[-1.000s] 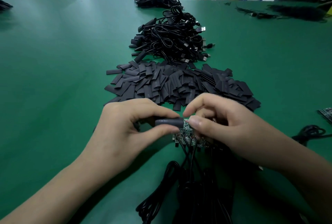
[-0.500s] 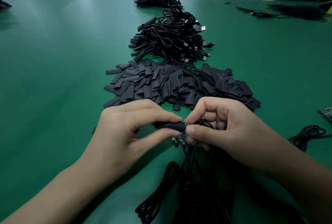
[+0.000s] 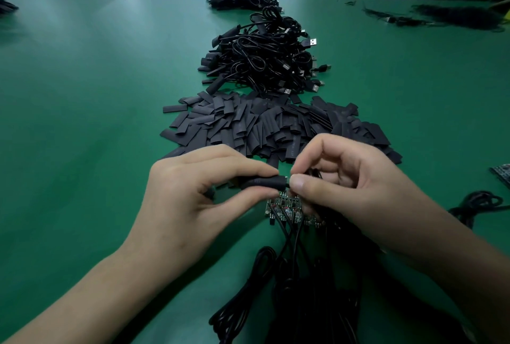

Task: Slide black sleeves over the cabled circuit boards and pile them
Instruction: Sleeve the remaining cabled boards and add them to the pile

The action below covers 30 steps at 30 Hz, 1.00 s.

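Black sleeve (image 3: 262,182), pinched in my left hand (image 3: 193,205), now covers nearly all the board (image 3: 287,178) my right hand (image 3: 345,192) pinches; piling comes next.

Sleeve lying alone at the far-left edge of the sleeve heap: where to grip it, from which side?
Pinch the lone sleeve across its two long edges near its left end, coming from above-left. It lies flat on the table, long axis left-right; its right end nears the sleeve heap, its left end has nothing against it. Likely the cleanest pick.
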Tool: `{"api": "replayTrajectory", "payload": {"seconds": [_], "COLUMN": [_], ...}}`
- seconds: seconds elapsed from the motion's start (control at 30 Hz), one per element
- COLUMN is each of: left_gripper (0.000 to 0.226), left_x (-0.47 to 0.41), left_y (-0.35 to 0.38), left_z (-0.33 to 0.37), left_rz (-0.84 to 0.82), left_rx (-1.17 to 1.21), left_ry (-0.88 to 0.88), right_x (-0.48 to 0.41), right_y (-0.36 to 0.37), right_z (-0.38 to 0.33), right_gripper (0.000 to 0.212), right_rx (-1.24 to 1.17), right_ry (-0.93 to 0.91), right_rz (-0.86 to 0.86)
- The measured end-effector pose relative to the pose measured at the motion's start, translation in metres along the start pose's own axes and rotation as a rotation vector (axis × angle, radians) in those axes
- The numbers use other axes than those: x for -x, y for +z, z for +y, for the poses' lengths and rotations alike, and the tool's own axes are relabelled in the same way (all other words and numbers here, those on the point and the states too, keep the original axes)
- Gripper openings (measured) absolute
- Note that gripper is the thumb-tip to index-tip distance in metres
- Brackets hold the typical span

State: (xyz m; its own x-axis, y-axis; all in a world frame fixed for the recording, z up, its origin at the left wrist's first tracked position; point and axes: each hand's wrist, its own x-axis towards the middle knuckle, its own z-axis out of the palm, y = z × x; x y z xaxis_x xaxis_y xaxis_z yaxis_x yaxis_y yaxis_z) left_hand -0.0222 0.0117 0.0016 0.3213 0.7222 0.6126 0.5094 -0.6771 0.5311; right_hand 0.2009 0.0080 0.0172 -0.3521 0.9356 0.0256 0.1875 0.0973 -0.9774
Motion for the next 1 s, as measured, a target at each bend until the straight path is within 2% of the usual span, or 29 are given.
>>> {"api": "replayTrajectory", "payload": {"seconds": [0.1, 0.2, 0.57, 0.63, 0.7, 0.83, 1.0], "left_gripper": [0.018, 0.018, 0.016, 0.016, 0.016, 0.017, 0.025], "left_x": [0.001, 0.002, 0.002, 0.001, 0.001, 0.001, 0.001], "left_y": [0.000, 0.000, 0.002, 0.002, 0.001, 0.001, 0.008], "left_z": [0.002, 0.003, 0.000, 0.000, -0.001, -0.002, -0.001], "left_rz": [0.016, 0.026, -0.023, -0.001, 0.037, 0.106, 0.169], "left_rx": [-0.012, -0.024, -0.024, -0.024, -0.009, 0.001, -0.015], "left_ry": [-0.014, -0.018, 0.011, 0.018, 0.004, -0.076, -0.176], "right_x": [0.000, 0.000, -0.002, -0.001, -0.002, -0.002, 0.000], "right_y": [-0.001, 0.001, 0.000, -0.002, -0.005, -0.006, 0.008], "right_z": [0.001, 0.000, 0.006, 0.004, 0.002, 0.001, 0.005], "right_gripper": [0.006, 0.012, 0.010, 0.010, 0.020, 0.025, 0.016], "right_rx": [0.180, 0.288, 0.130, 0.104, 0.032, -0.147, -0.108], "right_ry": [-0.031, -0.049, 0.027, 0.037, 0.065, 0.129, -0.014], "right_rz": [0.040, -0.015, -0.072, -0.075, -0.087, -0.124, 0.024]}}
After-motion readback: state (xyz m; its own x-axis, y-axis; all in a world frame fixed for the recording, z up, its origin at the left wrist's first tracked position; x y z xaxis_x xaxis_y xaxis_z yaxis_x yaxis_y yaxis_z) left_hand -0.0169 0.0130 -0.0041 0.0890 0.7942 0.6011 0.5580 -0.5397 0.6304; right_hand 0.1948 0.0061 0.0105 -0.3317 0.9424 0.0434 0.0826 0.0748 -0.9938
